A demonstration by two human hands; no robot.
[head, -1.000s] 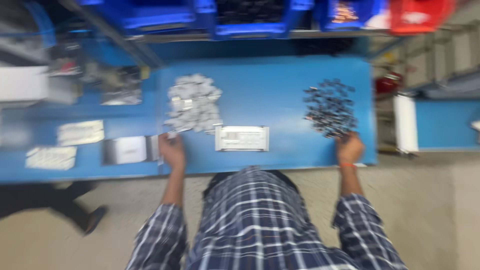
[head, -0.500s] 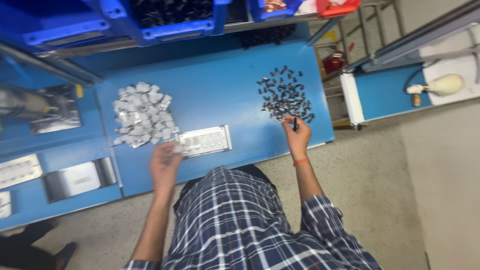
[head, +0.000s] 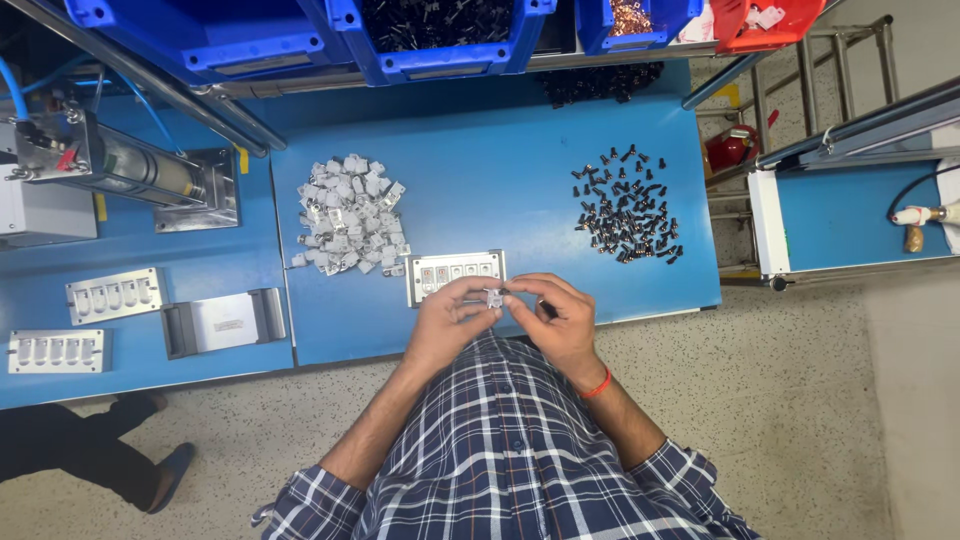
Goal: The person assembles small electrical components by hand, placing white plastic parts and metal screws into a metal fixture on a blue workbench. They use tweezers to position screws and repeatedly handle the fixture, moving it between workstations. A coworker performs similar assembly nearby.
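Both hands meet at frame center over table (head: 480, 190) edge: left hand (head: 445, 325) and right hand (head: 560, 315) fingers pinch one small grey part (head: 493, 298) between them. Metal tray (head: 455, 275) just above, slots look partly filled. White pile (head: 350, 212) and black pile (head: 628, 205) still large, so lots left.

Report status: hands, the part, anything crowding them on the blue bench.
Left hand and right hand both pinch one small grey part. Slotted metal fixture just beyond the fingers. Nothing obstructing.
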